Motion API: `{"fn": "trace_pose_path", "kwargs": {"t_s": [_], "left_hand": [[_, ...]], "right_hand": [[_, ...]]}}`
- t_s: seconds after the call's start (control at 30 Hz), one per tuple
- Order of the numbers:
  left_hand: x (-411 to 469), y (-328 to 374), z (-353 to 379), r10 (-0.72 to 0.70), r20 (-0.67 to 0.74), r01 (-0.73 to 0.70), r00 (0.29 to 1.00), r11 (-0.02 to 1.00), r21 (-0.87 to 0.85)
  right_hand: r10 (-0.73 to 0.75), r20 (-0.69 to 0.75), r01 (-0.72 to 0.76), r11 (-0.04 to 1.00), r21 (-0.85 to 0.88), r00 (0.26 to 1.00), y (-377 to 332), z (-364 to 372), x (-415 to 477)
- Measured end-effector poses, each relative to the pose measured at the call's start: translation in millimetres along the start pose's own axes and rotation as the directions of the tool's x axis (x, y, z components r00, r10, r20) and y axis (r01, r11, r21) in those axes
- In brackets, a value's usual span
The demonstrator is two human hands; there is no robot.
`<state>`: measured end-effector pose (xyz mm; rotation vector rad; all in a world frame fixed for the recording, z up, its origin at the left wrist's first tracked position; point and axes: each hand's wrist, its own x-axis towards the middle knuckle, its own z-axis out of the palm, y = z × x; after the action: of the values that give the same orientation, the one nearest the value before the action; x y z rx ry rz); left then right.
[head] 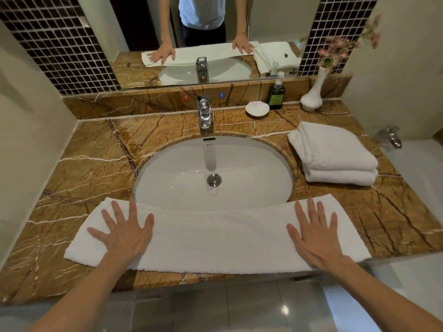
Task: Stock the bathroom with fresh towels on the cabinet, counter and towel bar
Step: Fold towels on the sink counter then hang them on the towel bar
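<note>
We press our left hand and right hand flat, fingers spread wide, on the long white towel lying along the counter at the sink's six o'clock edge.

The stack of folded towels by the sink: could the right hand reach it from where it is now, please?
Probably yes. The right hand lies flat on the long towel, and only bare counter separates it from the folded stack.
</note>
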<state>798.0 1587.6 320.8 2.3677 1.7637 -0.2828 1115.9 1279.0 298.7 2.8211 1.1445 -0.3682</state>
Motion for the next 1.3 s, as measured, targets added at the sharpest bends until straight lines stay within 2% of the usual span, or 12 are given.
{"fn": "trace_pose_path", "kwargs": {"t_s": [0.17, 0.3, 0.43, 0.57, 0.67, 0.87, 1.03, 1.13, 1.3], "left_hand": [[5.0, 30.9, -15.4, 0.151, -0.057, -0.149, 0.987, 0.988, 0.044], [5.0, 76.1, -24.3, 0.323, -0.06, -0.321, 0.944, 0.946, 0.036], [-4.5, 130.6, -34.1, 0.514, -0.013, -0.513, 0.858, 0.856, -0.063], [-21.8, 190.0, -48.5, 0.681, 0.03, -0.678, 0.732, 0.732, -0.065], [-36.2, 236.1, -55.7, 0.731, 0.065, -0.728, 0.68, 0.683, -0.06], [-61.5, 320.7, -52.0, 0.778, 0.101, -0.759, 0.62, 0.628, -0.17], [-58.3, 385.0, -48.0, 0.763, 0.104, -0.725, 0.637, 0.64, -0.254], [-53.5, 415.9, -46.5, 0.724, 0.117, -0.672, 0.68, 0.679, -0.295], [-48.4, 452.0, -50.4, 0.65, 0.095, -0.585, 0.754, 0.73, -0.354]], "right_hand": [[-0.007, -0.002, 0.007, 1.0, 0.002, 1.0, -8.0, -11.5, -2.8], [0.015, -0.022, -0.014, 1.0, 0.025, 1.0, -10.6, -29.5, -6.4], [0.041, -0.065, -0.04, 0.999, 0.016, 0.997, -3.8, -54.8, -8.6], [0.074, -0.12, -0.073, 0.997, 0.012, 0.99, 14.6, -81.8, -10.7], [0.082, -0.152, -0.081, 0.997, 0.016, 0.985, 33.2, -98.6, -9.4], [0.11, -0.187, -0.103, 0.994, 0.044, 0.976, 84.2, -124.5, 14.4], [0.133, -0.169, -0.111, 0.985, 0.133, 0.977, 133.0, -139.7, 53.1], [0.127, -0.111, -0.101, 0.972, 0.214, 0.986, 154.1, -144.4, 73.0], [0.047, 0.012, -0.048, 0.98, 0.191, 0.999, 177.0, -149.9, 100.7]]}}
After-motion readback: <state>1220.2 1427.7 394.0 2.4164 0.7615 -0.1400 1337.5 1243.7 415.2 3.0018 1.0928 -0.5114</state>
